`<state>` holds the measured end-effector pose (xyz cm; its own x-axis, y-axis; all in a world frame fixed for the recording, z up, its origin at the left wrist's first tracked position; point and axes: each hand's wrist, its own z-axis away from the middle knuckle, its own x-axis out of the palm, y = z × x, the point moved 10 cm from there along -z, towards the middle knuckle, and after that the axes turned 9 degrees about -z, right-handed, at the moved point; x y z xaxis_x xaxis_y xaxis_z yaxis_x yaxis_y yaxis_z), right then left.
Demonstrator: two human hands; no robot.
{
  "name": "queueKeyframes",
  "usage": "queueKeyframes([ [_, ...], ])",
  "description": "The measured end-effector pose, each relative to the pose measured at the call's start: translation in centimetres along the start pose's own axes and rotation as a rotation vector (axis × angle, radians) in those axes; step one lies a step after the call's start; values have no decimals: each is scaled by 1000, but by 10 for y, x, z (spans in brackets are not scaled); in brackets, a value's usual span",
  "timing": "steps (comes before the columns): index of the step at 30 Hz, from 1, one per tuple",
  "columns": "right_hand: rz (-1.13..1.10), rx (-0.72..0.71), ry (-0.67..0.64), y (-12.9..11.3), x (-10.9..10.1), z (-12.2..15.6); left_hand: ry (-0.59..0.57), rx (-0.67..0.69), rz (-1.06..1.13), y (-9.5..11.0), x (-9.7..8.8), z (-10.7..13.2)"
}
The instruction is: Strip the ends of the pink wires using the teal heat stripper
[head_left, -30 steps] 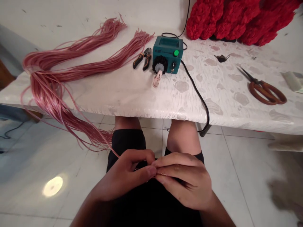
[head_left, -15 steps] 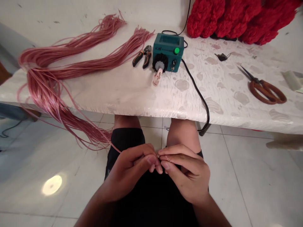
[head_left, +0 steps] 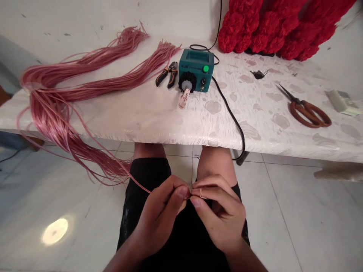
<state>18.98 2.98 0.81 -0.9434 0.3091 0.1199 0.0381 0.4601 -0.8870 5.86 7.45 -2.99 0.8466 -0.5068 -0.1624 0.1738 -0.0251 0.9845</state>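
Above my lap, my left hand (head_left: pixel 167 211) is closed on a pink cord (head_left: pixel 139 185) that runs back to the hanging end of a long pink cord bundle (head_left: pixel 93 156). Thumb and forefinger pinch it near its tip. Fingertip to fingertip with it, my right hand (head_left: pixel 219 209) is closed in a pinch at the cord's end. What lies between the right fingertips is too small to make out clearly. The bundle is gathered at the table's left edge, with two tails lying across the tabletop.
On the patterned tabletop (head_left: pixel 159 126) stands a teal motor box (head_left: pixel 197 62) with a pink clip (head_left: pixel 184 99) on its spindle. Pliers (head_left: pixel 167 74) lie left of it, scissors (head_left: pixel 309 111) to the right. Red artificial flowers (head_left: pixel 266 30) stand behind. A black cable (head_left: pixel 231 109) hangs over the front edge.
The left fingers have curled in more tightly around the cord, and the fingertips of both hands remain close together. The view has shifted slightly, so the table items appear lower and further left.
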Motion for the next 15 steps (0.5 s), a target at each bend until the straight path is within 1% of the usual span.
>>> queueKeyframes([
  [2, -5, 31, -12, 2, 0, -1, 30, -27, -16, -3, -2, 0],
  [6, -44, 99, -62, 7, 6, -2, 58, 36, -135, 6, -5, -2],
  [9, -46, 126, -24, 11, 6, -1, 100, 57, -190, 11, -7, -2],
  [12, -17, 121, 5, 12, 7, 0, 134, 28, -193, 9, -5, -2],
  [13, -12, 114, 9, 11, 7, 1, 166, 22, -193, 9, -7, -2],
  [14, -11, 106, 12, 11, 7, 2, 224, 20, -203, 10, -13, -2],
  [15, -14, 96, 15, 10, 6, 2, 315, 21, -220, 12, -24, -1],
])
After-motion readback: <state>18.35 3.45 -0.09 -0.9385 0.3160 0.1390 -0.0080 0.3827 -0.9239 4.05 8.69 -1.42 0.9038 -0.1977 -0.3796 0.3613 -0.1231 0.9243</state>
